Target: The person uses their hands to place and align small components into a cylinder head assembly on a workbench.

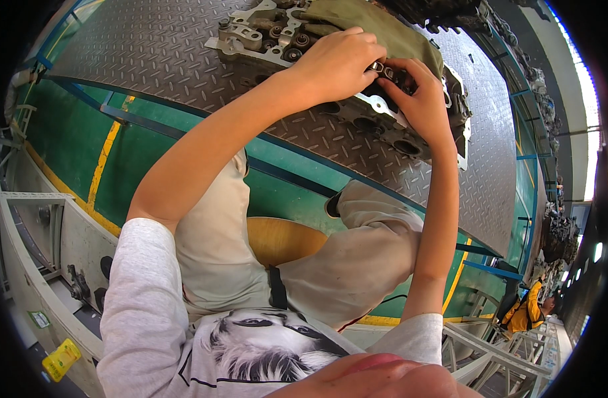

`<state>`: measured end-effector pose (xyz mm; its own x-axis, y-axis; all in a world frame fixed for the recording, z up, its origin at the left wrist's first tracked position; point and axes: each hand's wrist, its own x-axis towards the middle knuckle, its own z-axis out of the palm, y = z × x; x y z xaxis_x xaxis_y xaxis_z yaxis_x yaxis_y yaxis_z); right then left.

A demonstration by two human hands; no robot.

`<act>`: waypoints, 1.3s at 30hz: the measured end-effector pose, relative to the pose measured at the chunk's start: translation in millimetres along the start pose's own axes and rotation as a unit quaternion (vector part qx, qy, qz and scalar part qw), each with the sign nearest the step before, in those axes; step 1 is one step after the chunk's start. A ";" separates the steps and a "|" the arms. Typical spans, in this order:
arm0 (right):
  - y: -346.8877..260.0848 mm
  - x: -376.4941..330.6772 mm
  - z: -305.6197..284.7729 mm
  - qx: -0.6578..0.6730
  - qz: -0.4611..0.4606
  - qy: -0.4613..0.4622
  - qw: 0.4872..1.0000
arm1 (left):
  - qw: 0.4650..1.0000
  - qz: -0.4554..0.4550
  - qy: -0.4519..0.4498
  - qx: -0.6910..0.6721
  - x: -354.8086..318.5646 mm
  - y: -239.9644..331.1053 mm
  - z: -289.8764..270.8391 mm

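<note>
A metal engine cylinder head (378, 105) lies on the table in front of me, with round ports along its near side. An olive-green cloth (403, 33) covers part of its top. Over the middle of the head, my left hand (347, 63) closes its fingertips around a small shiny metal part (377, 67). My right hand (418, 96) meets it from the other side, thumb and fingers curled at the same spot. The fingers hide most of this part, and its exact kind is unclear.
The table has a dark diamond-plate top (164, 53) and a blue frame (151, 123). Dark engine parts (443, 14) stand beyond it. Grey metal frames (35, 199) and a yellow packet (62, 360) are at left. A person in a yellow jacket (524, 308) is far right.
</note>
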<state>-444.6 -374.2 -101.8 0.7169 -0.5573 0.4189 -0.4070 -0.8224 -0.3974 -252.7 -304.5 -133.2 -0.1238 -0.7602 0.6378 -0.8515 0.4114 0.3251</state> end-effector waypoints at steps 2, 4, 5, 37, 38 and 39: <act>-0.5 0.5 0.7 0.001 0.000 -0.001 1.000 | 1.000 0.002 0.002 0.000 -0.3 -0.8 0.1; -1.8 0.3 -0.4 -0.007 -0.002 0.000 1.000 | 1.000 0.013 0.010 -0.008 0.0 -0.4 0.2; -1.9 0.3 -0.7 -0.007 -0.001 0.000 1.000 | 1.000 0.013 0.010 -0.008 0.1 -0.3 0.1; -4.3 -2.4 0.9 -0.031 -0.016 0.034 0.999 | 1.000 -0.023 -0.005 -0.011 -1.9 2.3 0.6; -4.2 -2.5 0.9 -0.031 -0.016 0.034 0.999 | 1.000 -0.024 -0.005 -0.011 -2.0 2.4 0.3; -4.2 -2.3 1.2 -0.027 -0.007 0.032 0.999 | 1.000 -0.024 -0.005 -0.011 -2.2 2.1 0.0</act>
<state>-443.9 -369.3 -102.1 0.6861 -0.5507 0.4755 -0.4285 -0.8340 -0.3476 -254.2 -302.0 -134.0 -0.0886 -0.7835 0.6150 -0.8455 0.3855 0.3694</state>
